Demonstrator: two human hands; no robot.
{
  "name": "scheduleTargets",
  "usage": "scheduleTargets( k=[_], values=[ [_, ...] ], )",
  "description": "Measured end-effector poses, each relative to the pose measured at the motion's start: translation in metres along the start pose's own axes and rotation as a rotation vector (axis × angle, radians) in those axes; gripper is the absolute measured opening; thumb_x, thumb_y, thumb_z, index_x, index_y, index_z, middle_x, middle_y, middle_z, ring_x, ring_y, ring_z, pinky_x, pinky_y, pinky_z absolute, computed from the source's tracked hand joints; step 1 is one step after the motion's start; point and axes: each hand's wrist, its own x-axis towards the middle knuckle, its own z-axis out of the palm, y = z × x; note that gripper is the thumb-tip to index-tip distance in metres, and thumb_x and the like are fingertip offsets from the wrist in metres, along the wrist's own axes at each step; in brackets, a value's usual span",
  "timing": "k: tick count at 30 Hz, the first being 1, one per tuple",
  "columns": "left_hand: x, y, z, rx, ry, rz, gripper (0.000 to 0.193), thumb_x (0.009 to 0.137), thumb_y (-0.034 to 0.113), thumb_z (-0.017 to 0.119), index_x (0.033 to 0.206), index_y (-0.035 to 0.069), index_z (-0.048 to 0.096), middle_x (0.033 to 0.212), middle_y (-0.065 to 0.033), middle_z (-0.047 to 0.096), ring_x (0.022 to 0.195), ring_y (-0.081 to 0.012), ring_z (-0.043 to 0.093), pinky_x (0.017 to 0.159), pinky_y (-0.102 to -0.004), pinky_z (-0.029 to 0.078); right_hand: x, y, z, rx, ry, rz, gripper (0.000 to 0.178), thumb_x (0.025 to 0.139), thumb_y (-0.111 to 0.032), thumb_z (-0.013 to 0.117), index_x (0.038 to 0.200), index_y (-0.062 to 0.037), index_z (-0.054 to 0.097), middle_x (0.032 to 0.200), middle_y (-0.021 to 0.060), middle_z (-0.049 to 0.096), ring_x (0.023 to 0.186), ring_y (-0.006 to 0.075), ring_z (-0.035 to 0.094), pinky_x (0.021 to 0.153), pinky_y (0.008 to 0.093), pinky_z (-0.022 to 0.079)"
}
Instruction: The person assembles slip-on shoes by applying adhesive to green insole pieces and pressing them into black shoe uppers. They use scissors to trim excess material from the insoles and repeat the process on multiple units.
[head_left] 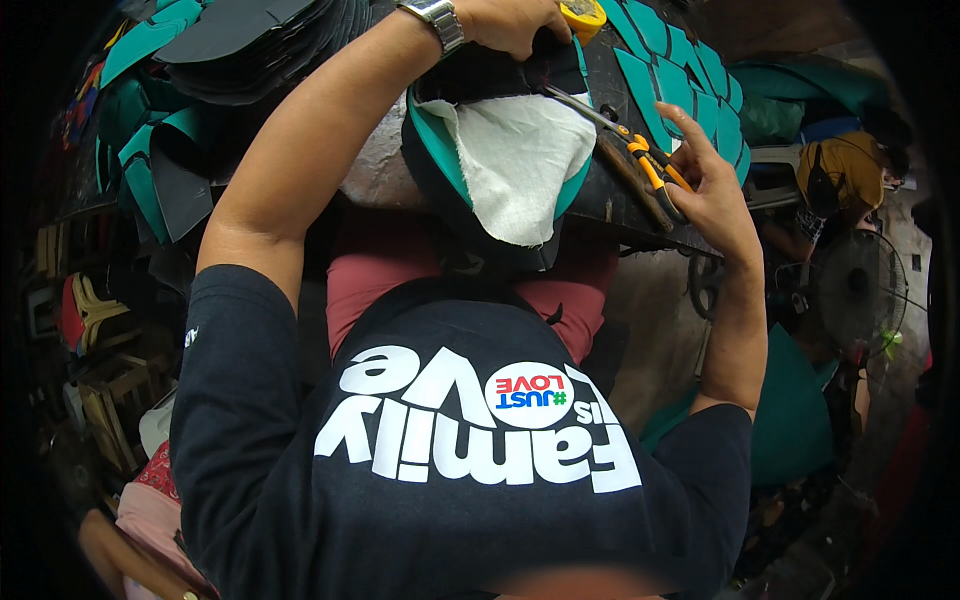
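At the top of the head view, my left hand (515,25) has its fingers bent down onto a dark piece with teal edges (430,140); its fingertips are partly hidden. White cloth (525,165) hangs from this piece toward me in a rounded flap. My right hand (708,185) grips orange-and-black-handled scissors (652,165), the index finger stretched away from the handles. Their long metal blades point left, with the tip against the dark material just above the white cloth. The dark and teal piece rests at the near table edge, above my lap.
Teal cut pieces (690,75) spread over the table at right. A stack of black sheets (255,50) stands at left, near curled teal pieces (150,170). Beside my left hand sits a yellow round object (582,15). A fan (858,285) and a person in yellow (850,165) are at right.
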Motion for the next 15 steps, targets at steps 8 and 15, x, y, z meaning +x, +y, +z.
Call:
scheduleTargets(
  k=[8,15],
  values=[
    [0.003,0.000,0.003,0.011,0.005,0.008,0.059,0.072,0.009,0.066,0.128,0.026,0.072,0.112,-0.0173,0.073,0.105,-0.0369,0.069,0.093,-0.0469,0.055,-0.004,-0.008,-0.001,-0.107,0.007,0.002,0.081,0.079,0.003,0.064,0.154,-0.0228,0.046,0.076,0.0074,0.054,0.069,0.0164,0.054,0.073,0.0318,0.050],
    [-0.001,0.000,0.001,0.008,0.003,-0.003,0.059,0.072,0.010,0.066,0.128,0.026,0.072,0.112,-0.0173,0.073,0.104,-0.0372,0.069,0.091,-0.0475,0.055,-0.003,-0.019,-0.006,-0.211,0.013,0.000,0.079,0.080,0.004,0.061,0.153,-0.0216,0.048,0.098,0.0132,0.067,0.079,0.0222,0.063,0.084,0.0359,0.053]
  ],
)
